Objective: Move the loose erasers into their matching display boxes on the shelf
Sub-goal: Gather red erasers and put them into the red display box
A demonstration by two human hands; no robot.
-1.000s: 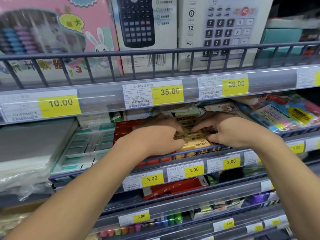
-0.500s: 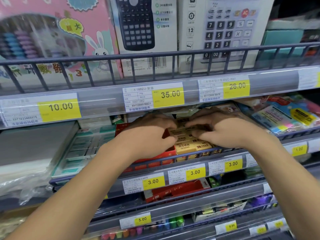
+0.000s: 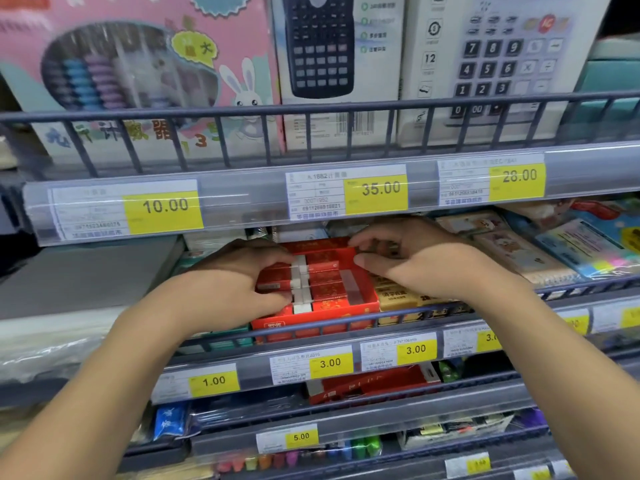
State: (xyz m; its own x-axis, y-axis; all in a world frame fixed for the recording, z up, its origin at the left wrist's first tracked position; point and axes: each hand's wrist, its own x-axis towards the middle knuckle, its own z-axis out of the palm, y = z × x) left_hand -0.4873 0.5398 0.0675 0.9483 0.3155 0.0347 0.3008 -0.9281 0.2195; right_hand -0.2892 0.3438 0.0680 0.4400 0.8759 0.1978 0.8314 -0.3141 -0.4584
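Nearest, yellow price tags (image 3: 330, 363) along the shelf's front edge, reading 1.00, 3.00, 3.00. Behind the wire rail (image 3: 408, 315), red display box (image 3: 313, 315) of cardboard, packed with red-sleeved erasers (image 3: 320, 280) showing white ends. Left hand (image 3: 239, 277) curled, fingertips on the erasers' white ends; right hand (image 3: 420, 261) fingers bent over the box's far right corner, grip unclear. Tan erasers (image 3: 398, 296) just right. Above, boxed calculators (image 3: 320, 46), tags 35.00, 28.00.

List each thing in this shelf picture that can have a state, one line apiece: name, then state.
Red display box: open-topped, partly filled with red-sleeved erasers in rows.
Red-sleeved erasers: lying flat in the box, white ends showing.
Left hand: fingers curled on the erasers at the box's left side.
Right hand: fingers bent at the box's far right corner; hold unclear.
Tan erasers: stacked right of the red box.
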